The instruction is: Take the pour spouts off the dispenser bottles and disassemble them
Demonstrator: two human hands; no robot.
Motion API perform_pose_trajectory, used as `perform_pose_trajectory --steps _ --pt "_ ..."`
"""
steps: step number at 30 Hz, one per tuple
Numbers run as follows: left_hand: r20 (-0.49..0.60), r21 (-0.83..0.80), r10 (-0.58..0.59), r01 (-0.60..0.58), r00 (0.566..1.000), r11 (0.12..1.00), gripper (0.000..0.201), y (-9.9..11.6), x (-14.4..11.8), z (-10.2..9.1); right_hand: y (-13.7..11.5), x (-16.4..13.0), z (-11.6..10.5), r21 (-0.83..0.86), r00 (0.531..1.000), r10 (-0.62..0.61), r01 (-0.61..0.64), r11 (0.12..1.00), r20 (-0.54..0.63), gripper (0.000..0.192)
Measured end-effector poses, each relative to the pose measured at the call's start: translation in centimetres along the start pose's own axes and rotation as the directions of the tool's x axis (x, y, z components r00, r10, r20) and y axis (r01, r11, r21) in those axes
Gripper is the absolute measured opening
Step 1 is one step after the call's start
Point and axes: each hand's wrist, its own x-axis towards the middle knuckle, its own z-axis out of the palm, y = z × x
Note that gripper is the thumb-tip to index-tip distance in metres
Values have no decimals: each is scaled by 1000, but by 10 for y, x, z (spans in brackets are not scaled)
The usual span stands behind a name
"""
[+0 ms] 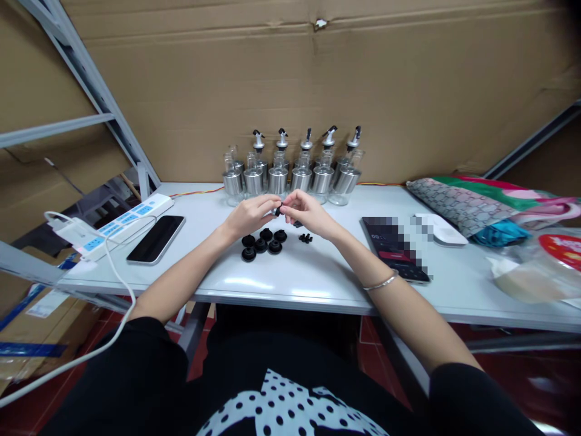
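Observation:
My left hand (253, 214) and my right hand (306, 212) meet over the white table, both with fingers pinched on one small black part (278, 210). Its exact kind is too small to make out. Just below my left hand lie several round black stoppers (261, 244) in a cluster. A little pile of tiny black pieces (305, 238) sits below my right hand, and another dark piece is partly hidden under that hand. Behind both hands stand glass bottles with steel sleeves (278, 180); the front ones have bare necks, and several behind carry pour spouts (307, 139).
At the left are a power strip (129, 221) with a white cable and a phone (157, 240). To the right lie another phone (394, 248), a white device (442, 230), a patterned cloth bag (458, 203) and a tape roll (535, 272). Cardboard (204, 72) stands behind the table.

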Motion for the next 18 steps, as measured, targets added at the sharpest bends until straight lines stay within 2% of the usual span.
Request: perform_pose_trajectory --steps 4,8,12,18 --pt "27 -35 -32 33 999 999 15 -1 0 0 2 0 -1 -54 999 -46 45 998 -15 33" --pt "6 -95 -26 26 1000 995 18 -2 0 0 -3 -3 0 -252 988 -155 146 957 -18 22" --pt "5 -137 -51 51 999 989 24 -2 2 -1 -8 -7 1 -486 948 -319 287 825 18 15" --pt "-12 -199 -79 75 997 977 26 2 5 -7 -2 -5 -1 -639 872 -481 422 644 90 13"
